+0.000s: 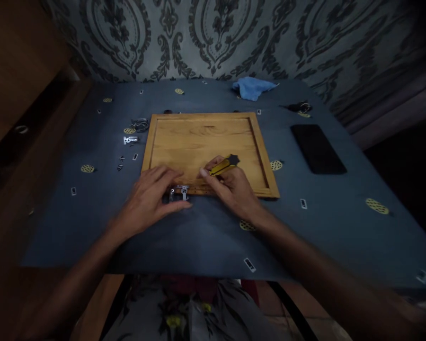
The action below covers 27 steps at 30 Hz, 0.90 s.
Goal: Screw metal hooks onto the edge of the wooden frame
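Gripping a yellow-and-black screwdriver (224,166) in closed fingers, the right hand (232,188) rests at the near rim of the wooden tray (199,137), beside a small metal fitting (182,191) that the left hand (151,198) brackets between thumb and fingers, its grip unclear.

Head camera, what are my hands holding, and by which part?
Right hand grips a yellow-and-black tool by its yellow handle. Left hand holds nothing, resting by a metal fitting at the edge of the wooden tray.
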Each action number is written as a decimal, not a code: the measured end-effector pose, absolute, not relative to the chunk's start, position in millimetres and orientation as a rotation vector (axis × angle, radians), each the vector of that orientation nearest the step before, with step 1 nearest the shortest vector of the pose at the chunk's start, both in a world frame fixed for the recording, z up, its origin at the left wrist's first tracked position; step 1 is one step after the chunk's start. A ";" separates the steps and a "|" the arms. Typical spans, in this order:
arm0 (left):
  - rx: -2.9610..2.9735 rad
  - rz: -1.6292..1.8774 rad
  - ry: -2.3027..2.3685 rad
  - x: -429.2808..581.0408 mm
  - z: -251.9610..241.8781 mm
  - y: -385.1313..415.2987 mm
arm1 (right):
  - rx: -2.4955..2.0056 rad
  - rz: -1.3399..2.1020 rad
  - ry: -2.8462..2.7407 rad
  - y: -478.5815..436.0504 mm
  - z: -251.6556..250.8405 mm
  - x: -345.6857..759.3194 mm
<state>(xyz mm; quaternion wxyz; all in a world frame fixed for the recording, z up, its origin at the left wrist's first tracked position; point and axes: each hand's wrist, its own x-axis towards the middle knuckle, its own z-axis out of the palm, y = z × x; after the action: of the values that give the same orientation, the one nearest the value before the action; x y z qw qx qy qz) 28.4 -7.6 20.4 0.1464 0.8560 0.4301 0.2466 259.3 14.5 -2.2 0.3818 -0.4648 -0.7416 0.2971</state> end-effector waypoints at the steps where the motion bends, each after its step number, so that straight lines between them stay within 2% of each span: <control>1: 2.419 0.800 1.223 31.3 29.5 -8.1 | -1.161 0.729 -1.936 13.7 -0.7 256.5; 4: 2.383 1.008 1.058 45.5 57.3 -8.0 | -1.084 0.676 -2.061 10.9 1.5 247.7; 8: 2.409 1.117 0.893 65.2 74.7 -3.4 | -1.031 0.667 -2.091 7.9 0.6 241.2; 15: 2.134 1.211 0.824 71.8 57.9 6.4 | -0.980 0.682 -1.943 5.1 -4.3 243.3; 20: 2.215 1.240 0.852 69.3 53.3 2.6 | -0.982 0.743 -1.924 3.2 -6.8 242.5; 27: 1.931 1.698 0.921 60.7 57.1 0.7 | -1.011 0.660 -2.194 10.7 -25.3 257.6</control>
<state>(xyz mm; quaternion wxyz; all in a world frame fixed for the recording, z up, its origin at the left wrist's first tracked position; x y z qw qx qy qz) 60.7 0.7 57.1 0.2037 0.6923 0.3300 0.6085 257.6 10.7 -25.3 0.3133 -0.3832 -0.8320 0.2504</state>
